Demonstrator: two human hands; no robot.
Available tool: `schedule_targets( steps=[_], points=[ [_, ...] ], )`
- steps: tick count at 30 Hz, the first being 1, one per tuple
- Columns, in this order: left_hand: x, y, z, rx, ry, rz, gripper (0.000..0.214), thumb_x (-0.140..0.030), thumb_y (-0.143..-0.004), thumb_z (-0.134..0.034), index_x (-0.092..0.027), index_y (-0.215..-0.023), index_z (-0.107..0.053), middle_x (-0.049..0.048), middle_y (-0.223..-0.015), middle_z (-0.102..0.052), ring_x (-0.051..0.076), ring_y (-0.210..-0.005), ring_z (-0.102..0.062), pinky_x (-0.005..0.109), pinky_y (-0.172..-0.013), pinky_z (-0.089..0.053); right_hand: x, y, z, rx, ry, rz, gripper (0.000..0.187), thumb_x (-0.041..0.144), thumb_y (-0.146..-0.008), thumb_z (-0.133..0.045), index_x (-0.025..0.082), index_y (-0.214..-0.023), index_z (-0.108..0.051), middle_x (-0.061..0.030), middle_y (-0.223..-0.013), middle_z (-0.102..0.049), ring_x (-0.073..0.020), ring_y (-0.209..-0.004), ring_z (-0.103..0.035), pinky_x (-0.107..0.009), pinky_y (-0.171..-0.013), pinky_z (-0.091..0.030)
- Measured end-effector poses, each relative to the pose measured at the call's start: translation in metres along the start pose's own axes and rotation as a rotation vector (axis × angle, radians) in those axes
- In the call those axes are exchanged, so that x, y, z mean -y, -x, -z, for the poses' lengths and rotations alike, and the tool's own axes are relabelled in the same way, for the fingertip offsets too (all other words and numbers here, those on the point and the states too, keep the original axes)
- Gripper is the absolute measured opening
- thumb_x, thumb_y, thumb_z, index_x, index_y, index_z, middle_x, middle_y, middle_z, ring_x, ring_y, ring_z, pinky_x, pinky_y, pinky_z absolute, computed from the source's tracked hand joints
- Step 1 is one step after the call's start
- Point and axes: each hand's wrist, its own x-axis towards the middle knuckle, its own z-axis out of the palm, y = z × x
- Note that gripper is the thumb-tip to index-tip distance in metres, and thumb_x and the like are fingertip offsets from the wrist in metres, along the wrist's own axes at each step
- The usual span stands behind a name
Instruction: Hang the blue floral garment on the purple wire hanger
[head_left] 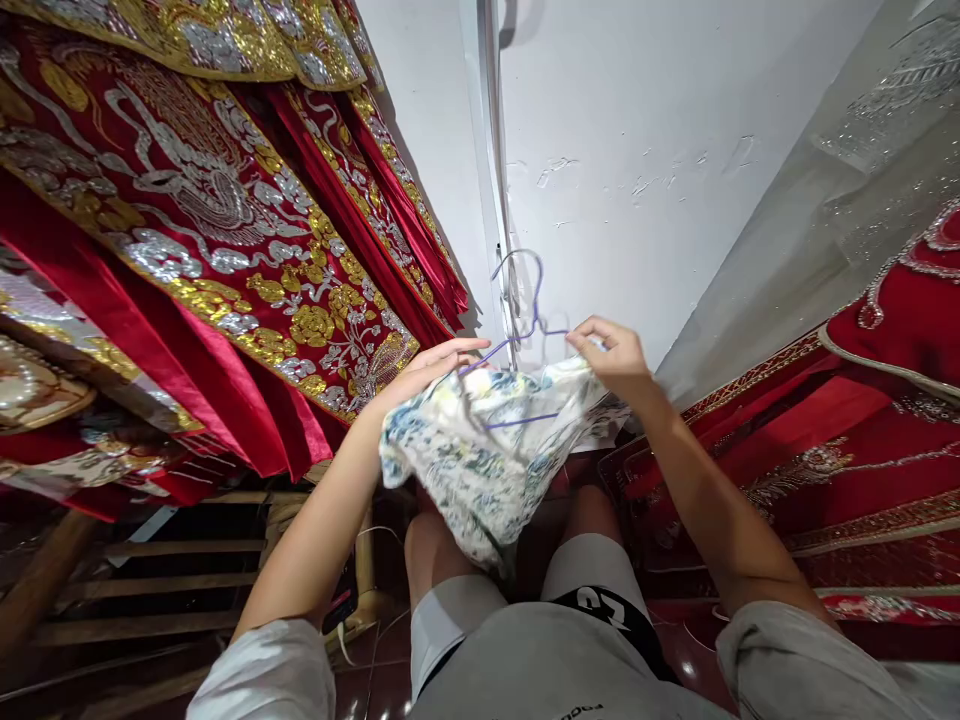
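Note:
A white garment with a blue and yellow floral print (487, 465) hangs from a thin purple clothes hanger (537, 300) in front of my body. My right hand (613, 352) pinches the hanger's right arm together with the garment's edge. At the opposite shoulder, my left hand (431, 372) holds the cloth beside the hanger's left arm, its fingers fairly straight and its thumb partly hidden. The hanger's hook points up and away from me. Through the neck opening, part of the lower bar shows.
Red embroidered cloths with gold and silver sequins (300, 290) hang on the left. More red beaded fabric (810, 450) and a sheer sparkling cloth (847, 200) are on the right. A white wall (622, 130) stands ahead, a slatted wooden rack (165, 580) at lower left.

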Motion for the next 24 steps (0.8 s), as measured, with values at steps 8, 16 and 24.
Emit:
schedule_targets(
  steps=[8,16,24],
  points=[
    [0.022,-0.006,0.041,-0.6,0.352,-0.13,0.034,-0.045,-0.087,-0.072,-0.014,-0.103,-0.073,0.0102,-0.099,-0.078,0.03,-0.103,-0.074,0.043,-0.092,-0.061,-0.013,-0.074,0.003,-0.104,0.054,-0.018,0.027,0.04,-0.085,-0.064,0.019,-0.069,-0.061,-0.0015,-0.067,-0.06,-0.0176,-0.07,-0.054,-0.031,-0.071,-0.042],
    [0.129,0.015,0.018,-0.816,0.313,-0.019,0.053,-0.035,-0.056,-0.094,-0.013,-0.1,-0.074,0.01,-0.101,-0.079,0.026,-0.099,-0.073,0.038,-0.095,-0.055,-0.001,-0.027,-0.039,-0.067,0.308,0.013,0.022,0.042,-0.089,-0.059,0.022,-0.092,-0.067,-0.0075,-0.088,-0.069,-0.0275,-0.09,-0.061,-0.039,-0.084,-0.046],
    [0.202,0.027,-0.046,-0.855,0.295,0.039,0.06,-0.057,-0.059,-0.088,-0.014,-0.097,-0.074,0.0103,-0.102,-0.078,0.028,-0.103,-0.07,0.038,-0.095,-0.051,-0.06,0.096,-0.114,-0.182,0.024,-0.232,0.03,0.052,-0.086,-0.061,0.022,-0.087,-0.057,-0.0072,-0.089,-0.063,-0.0241,-0.085,-0.059,-0.039,-0.082,-0.05]
  ],
)
